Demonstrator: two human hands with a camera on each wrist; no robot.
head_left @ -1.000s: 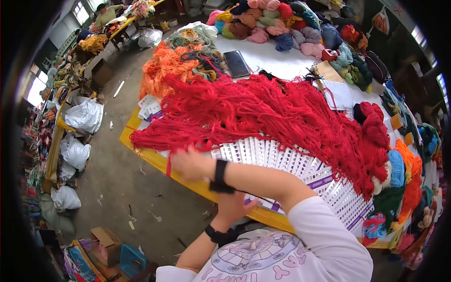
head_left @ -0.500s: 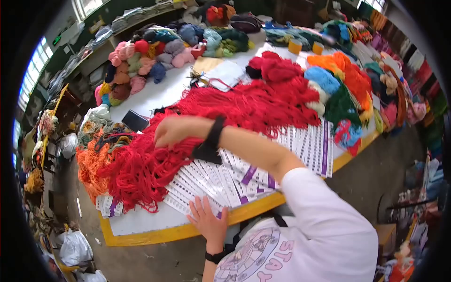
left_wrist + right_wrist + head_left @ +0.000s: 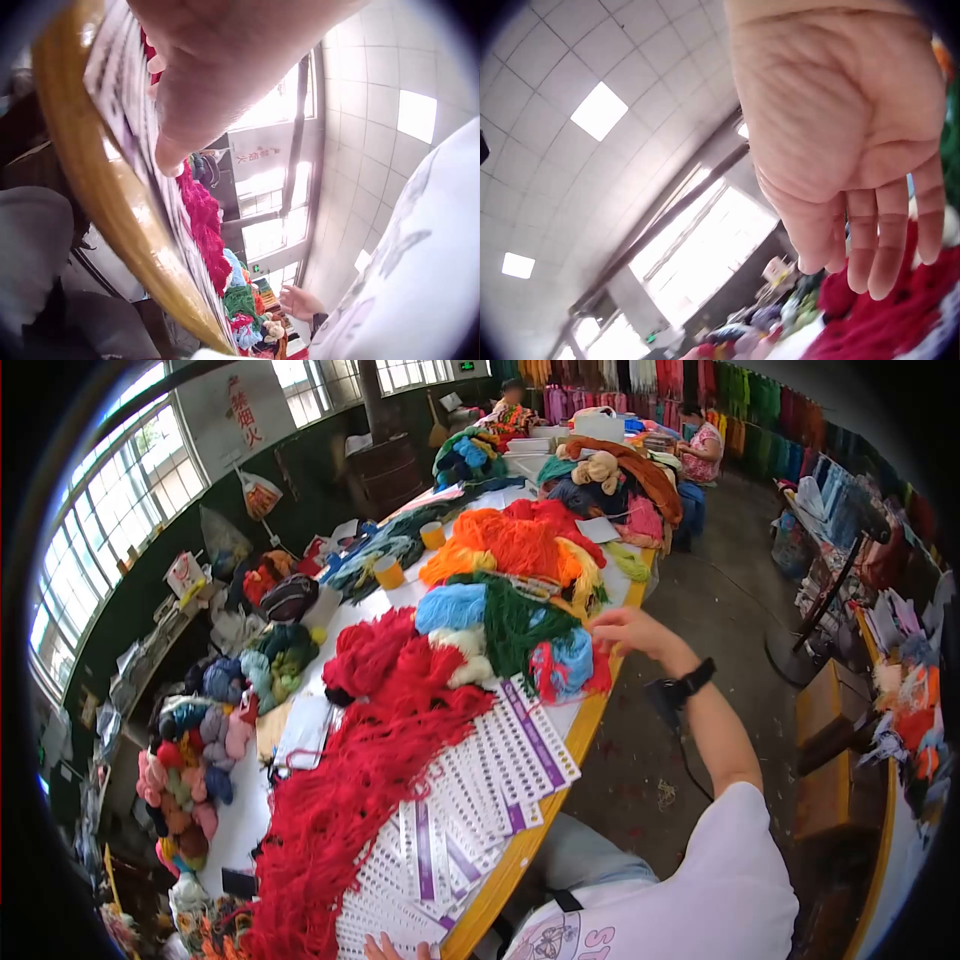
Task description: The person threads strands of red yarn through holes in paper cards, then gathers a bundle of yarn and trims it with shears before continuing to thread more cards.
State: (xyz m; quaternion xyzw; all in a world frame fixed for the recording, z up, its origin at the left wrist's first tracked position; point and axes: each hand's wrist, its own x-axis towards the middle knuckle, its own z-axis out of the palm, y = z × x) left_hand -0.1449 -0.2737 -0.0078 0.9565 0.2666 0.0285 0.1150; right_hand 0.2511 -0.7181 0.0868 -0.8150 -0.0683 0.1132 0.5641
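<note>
My right hand is raised by the table's far right edge, fingers loosely bent, beside a light blue and red yarn bundle. In the right wrist view its palm shows nothing held. My left hand, mostly cut off at the bottom of the head view, rests on white cards with rows of holes and purple bands. From the left wrist, its thumb lies along the cards near the table edge. A long heap of red yarn covers part of the cards.
Dark green yarn, light blue yarn and orange yarn lie farther up the table. Several coloured skeins are piled at left. The table's yellow edge runs beside the floor. A person sits at the far end.
The head view has swung to the right along the table. My right hand has moved from the red yarn's left end, across it, to the right edge. The left hand stays at the cards.
</note>
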